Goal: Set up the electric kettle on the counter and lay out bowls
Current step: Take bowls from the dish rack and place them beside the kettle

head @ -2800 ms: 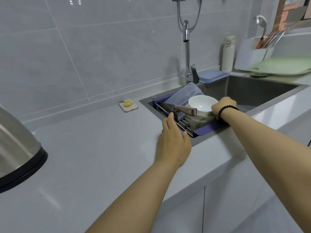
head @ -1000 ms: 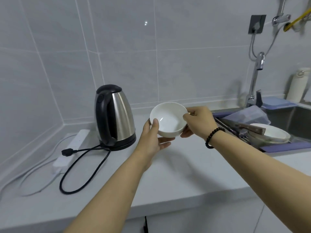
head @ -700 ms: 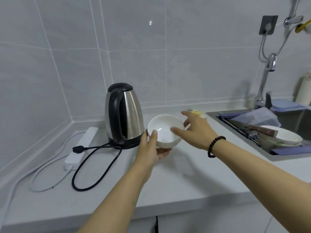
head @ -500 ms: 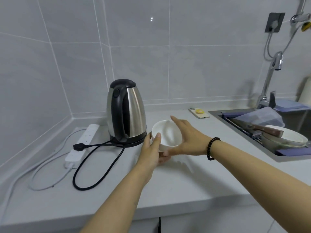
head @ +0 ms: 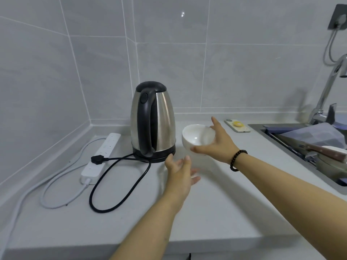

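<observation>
Right hand point(head: 218, 146): cupping the bowl point(head: 198, 138) from its right side, thumb reaching under the near edge and fingers wrapping the far rim; a dark bead bracelet point(head: 237, 159) is sitting on the wrist.
Left hand point(head: 181, 171): hovering spread and empty over the counter point(head: 216, 209), fingers fanning apart, just below and left of the bowl, touching nothing.
Bowl: white, tilting toward the camera, just right of the kettle point(head: 153, 121); whether it is resting on the counter, I cannot tell.
Kettle: standing upright on its black base near the back wall, handle facing the camera; its black cord point(head: 120, 182) is looping across the counter, the plug point(head: 97, 159) lying by the white power strip point(head: 100, 156).
Sink point(head: 308, 149): at far right, holding a knife point(head: 326, 150) and dishes.
Phone point(head: 237, 125): lying flat by the back wall, between bowl and sink.
Writing: none I can read on anything here.
</observation>
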Demonstrator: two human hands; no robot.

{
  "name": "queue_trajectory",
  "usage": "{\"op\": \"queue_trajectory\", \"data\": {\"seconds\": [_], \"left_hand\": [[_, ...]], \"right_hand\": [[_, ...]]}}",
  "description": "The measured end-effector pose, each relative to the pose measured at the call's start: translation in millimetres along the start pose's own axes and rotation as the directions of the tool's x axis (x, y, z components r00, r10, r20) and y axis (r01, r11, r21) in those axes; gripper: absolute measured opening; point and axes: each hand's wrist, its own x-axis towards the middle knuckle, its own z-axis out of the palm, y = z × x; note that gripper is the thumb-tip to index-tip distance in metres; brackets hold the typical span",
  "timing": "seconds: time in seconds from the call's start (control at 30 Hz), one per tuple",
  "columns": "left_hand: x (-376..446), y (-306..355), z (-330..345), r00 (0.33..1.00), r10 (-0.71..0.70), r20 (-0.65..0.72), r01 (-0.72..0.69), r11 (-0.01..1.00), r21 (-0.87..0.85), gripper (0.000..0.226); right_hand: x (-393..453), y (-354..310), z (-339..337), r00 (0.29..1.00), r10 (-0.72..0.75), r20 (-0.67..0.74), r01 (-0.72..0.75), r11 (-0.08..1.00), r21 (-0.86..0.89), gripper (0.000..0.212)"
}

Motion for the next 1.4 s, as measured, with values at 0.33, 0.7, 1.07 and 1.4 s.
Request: {"op": "queue_trajectory", "data": {"seconds": [0.33,0.7,1.07,1.4], "left_hand": [[3.7,-0.2,-3.9,0.997,-0.029,-0.072,0.028,1.000,-0.011,0.042],[2.2,-0.3,-3.7,0.999,-0.026,-0.026,0.028,0.995,0.092,0.045],[0.8,1.5,-3.5,0.999,-0.046,-0.026,0.048,0.995,0.089,0.044],[-3.0,2.2,-2.2,0.999,-0.026,-0.034,0.030,0.993,0.118,0.047]], "right_hand": [[54.9,6.7,41.9,0.980,0.161,-0.118,-0.156,0.986,0.050,0.123],[60.8,19.9,64.9,0.969,0.221,-0.113,-0.215,0.974,0.066,0.118],[60.2,19.3,64.9,0.974,0.211,-0.077,-0.218,0.971,-0.096,0.110],[34.2,32.4,30.6,0.973,0.215,-0.085,-0.222,0.971,-0.084,0.102]]}}
